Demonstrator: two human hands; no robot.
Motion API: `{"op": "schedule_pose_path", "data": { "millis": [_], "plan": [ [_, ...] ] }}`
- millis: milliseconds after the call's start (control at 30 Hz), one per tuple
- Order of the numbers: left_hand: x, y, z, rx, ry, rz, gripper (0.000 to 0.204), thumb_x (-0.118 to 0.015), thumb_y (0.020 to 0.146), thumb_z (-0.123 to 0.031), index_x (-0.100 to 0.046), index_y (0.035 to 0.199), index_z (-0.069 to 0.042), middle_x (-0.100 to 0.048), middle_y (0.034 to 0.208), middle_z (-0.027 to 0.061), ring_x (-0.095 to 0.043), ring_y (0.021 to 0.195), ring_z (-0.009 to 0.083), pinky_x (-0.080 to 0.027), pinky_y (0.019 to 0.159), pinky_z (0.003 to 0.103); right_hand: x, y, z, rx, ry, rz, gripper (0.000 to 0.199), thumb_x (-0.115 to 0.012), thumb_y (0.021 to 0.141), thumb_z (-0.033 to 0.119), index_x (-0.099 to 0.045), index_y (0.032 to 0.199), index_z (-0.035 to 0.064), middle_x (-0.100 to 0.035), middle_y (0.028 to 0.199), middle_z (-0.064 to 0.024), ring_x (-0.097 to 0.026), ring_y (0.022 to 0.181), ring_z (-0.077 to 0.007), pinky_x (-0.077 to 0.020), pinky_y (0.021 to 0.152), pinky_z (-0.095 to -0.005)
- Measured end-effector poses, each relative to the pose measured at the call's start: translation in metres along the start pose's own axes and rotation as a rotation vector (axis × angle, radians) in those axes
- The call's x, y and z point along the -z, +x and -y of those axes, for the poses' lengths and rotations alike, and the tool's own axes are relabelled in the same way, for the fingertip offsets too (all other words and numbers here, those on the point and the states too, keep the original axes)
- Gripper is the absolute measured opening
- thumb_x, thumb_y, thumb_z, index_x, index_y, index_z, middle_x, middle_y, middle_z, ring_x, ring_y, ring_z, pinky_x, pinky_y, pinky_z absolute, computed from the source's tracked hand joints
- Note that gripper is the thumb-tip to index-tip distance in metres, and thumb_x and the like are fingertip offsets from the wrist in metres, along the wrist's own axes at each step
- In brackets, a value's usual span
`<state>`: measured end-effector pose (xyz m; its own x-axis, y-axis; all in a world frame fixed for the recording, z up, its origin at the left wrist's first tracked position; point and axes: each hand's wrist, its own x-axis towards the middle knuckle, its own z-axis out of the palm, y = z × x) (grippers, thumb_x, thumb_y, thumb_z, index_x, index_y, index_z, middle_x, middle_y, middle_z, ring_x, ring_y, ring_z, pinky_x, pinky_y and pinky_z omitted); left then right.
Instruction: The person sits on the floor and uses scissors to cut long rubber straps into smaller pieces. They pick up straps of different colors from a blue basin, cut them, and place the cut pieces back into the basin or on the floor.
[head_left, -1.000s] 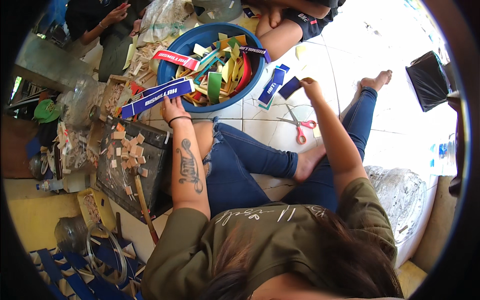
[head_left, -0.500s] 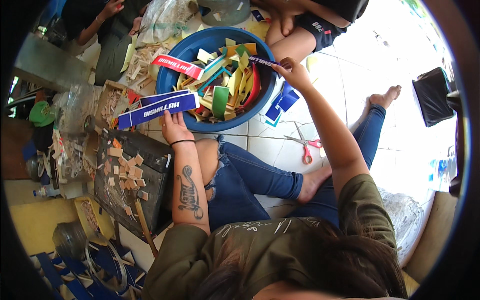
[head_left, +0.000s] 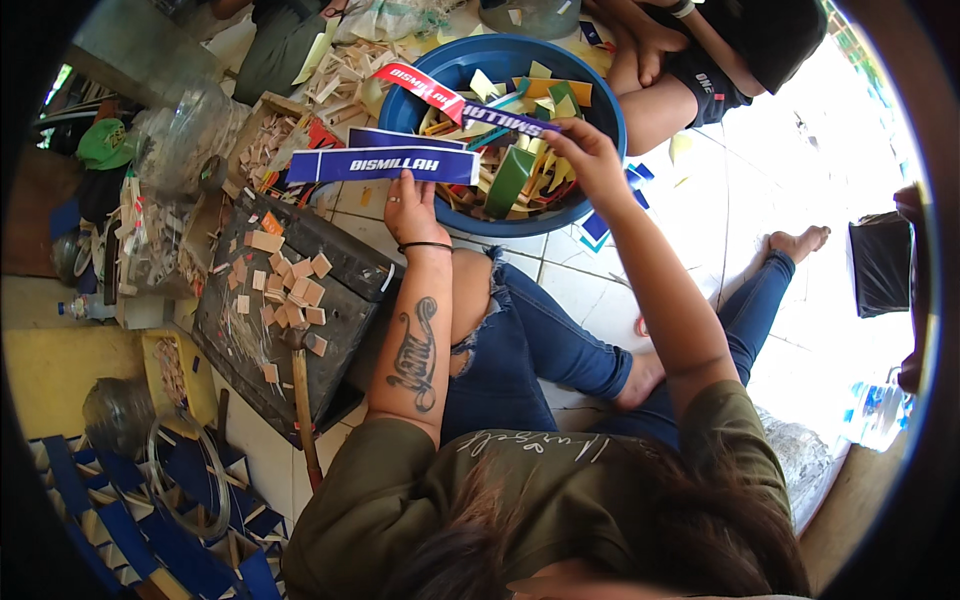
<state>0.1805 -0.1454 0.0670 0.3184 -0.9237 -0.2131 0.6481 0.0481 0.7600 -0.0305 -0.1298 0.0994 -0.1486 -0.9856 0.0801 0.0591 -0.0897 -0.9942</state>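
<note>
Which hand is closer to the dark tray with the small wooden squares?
Left. The left hand holds a blue printed strip just past the dark tray's far corner. The right hand is off to the right, over the blue tub, gripping another strip.

- Blue basin (head_left: 600, 150), upper centre, holding yellow, green and orange strips (head_left: 520, 175).
- Dark blue strip (head_left: 385, 165) with white lettering.
- Red strip (head_left: 418, 85) with white lettering.

The person across the blue basin (head_left: 600, 130) is cut off by the upper edge of the frame. Loose strips hide the basin's bottom. The clear bottle (head_left: 880, 410) at far right is perhaps half hidden by the dark rim.
</note>
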Motion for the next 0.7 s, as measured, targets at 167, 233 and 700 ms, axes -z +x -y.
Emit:
{"op": "schedule_pose_path", "data": {
  "millis": [167, 233, 700],
  "plan": [
    [-0.001, -0.002, 0.004, -0.021, 0.054, 0.042, 0.026, -0.052, 0.088, -0.017, -0.053, 0.101, 0.005, -0.056, 0.098, 0.0105, -0.055, 0.092, 0.0185, -0.044, 0.087, 0.032, -0.041, 0.009, -0.023, -0.063, 0.037, -0.01, 0.019, -0.063, 0.08, 0.012, -0.061, 0.094, -0.0003, -0.061, 0.083, -0.0017, -0.053, 0.076, -0.0067, -0.0423, 0.071, -0.0198],
    [-0.002, -0.002, 0.004, -0.021, 0.084, 0.071, 0.026, -0.053, 0.087, -0.017, -0.054, 0.1, 0.005, -0.056, 0.098, 0.0104, -0.056, 0.09, 0.0184, -0.045, 0.085, 0.031, -0.051, 0.012, -0.027, -0.068, 0.09, -0.022, 0.019, -0.064, 0.079, 0.011, -0.061, 0.094, -0.0001, -0.061, 0.083, -0.0017, -0.054, 0.077, -0.0073, -0.0429, 0.072, -0.0201],
    [-0.008, -0.006, -0.006, 0.073, 0.151, 0.05, 0.03, -0.052, 0.087, -0.019, -0.051, 0.105, 0.005, -0.057, 0.101, 0.0118, -0.058, 0.093, 0.021, -0.046, 0.083, 0.032, -0.068, 0.015, -0.037, 0.045, 0.283, -0.029, 0.02, -0.061, 0.08, 0.007, -0.06, 0.099, -0.0005, -0.058, 0.098, -0.0045, -0.053, 0.092, -0.0113, -0.0396, 0.085, -0.0234]
  ]
}}
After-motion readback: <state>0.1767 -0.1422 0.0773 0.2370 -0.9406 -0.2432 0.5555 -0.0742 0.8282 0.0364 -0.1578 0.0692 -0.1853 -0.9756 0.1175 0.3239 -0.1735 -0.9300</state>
